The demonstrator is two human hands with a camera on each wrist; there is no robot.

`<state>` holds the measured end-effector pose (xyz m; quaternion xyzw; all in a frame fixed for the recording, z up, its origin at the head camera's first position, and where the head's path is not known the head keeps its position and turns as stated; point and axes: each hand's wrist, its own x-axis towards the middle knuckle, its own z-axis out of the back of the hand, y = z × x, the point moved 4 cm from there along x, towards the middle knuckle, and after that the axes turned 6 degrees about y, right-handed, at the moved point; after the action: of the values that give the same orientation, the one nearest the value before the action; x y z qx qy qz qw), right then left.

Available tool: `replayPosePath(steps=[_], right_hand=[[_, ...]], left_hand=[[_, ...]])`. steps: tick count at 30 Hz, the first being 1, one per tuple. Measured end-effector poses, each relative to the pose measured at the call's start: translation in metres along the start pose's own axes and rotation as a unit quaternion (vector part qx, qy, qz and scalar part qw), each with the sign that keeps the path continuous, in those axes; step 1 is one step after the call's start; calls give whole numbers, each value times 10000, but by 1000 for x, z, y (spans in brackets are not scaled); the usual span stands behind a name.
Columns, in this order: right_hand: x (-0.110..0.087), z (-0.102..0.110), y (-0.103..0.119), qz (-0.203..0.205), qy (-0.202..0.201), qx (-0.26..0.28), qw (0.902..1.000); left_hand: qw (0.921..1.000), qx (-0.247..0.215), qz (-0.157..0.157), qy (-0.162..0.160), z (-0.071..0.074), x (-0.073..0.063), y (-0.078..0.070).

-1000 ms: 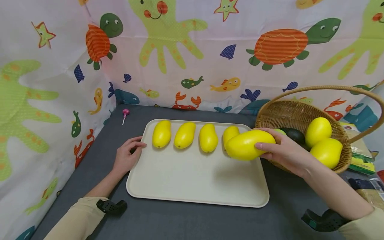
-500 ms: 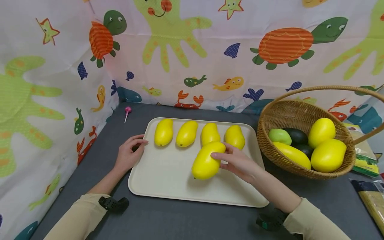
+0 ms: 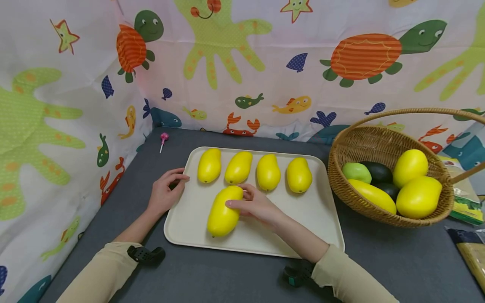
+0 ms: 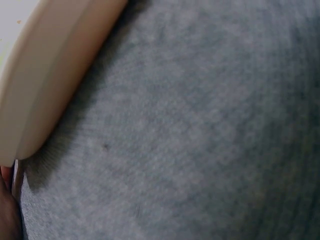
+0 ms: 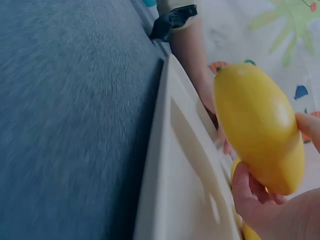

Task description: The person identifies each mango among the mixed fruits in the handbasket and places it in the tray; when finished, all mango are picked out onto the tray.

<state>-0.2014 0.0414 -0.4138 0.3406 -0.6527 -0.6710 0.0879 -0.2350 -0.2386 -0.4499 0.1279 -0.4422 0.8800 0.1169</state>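
My right hand (image 3: 259,206) grips a large yellow mango (image 3: 224,212), thumb on top and fingers along its far right side. In the right wrist view this mango (image 5: 257,125) is held over the cream tray (image 5: 172,200), its shadow falling on the surface. Across the back of the tray (image 3: 303,227) lie several more yellow mangoes in a row, among them one at the left end (image 3: 209,165) and one at the right end (image 3: 299,175). My left hand (image 3: 165,191) holds the tray's left rim between thumb and fingers; the left wrist view mostly shows the tray's side (image 4: 65,75).
A wicker basket (image 3: 342,193) at the right holds a green fruit (image 3: 357,173), dark avocado-like fruits (image 3: 378,171) and more yellow mangoes (image 3: 419,198). Bagged goods (image 3: 464,202) lie beyond it. A pink lollipop (image 3: 164,137) lies at the back left of the grey tabletop (image 3: 212,273).
The right hand has carried the mango leftward from beside the basket, across the tray to its left-middle part, in front of the row. The left hand stays at the rim.
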Motion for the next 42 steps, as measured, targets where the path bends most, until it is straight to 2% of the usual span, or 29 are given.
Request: replayPosePath(steps=[9, 16, 27, 42], right_hand=[[24, -34, 3, 122, 74, -706, 9974], [35, -49, 5, 151, -64, -808, 9966], [46, -55, 1, 132, -338, -1044, 9939], [49, -54, 1, 394, -290, -1822, 9820]], left_hand=[[9999, -22, 115, 62, 0, 0, 1], [9998, 77, 176, 114, 1, 2, 1], [9995, 140, 215, 156, 1, 0, 2], [9994, 106, 278, 188, 1, 0, 0]])
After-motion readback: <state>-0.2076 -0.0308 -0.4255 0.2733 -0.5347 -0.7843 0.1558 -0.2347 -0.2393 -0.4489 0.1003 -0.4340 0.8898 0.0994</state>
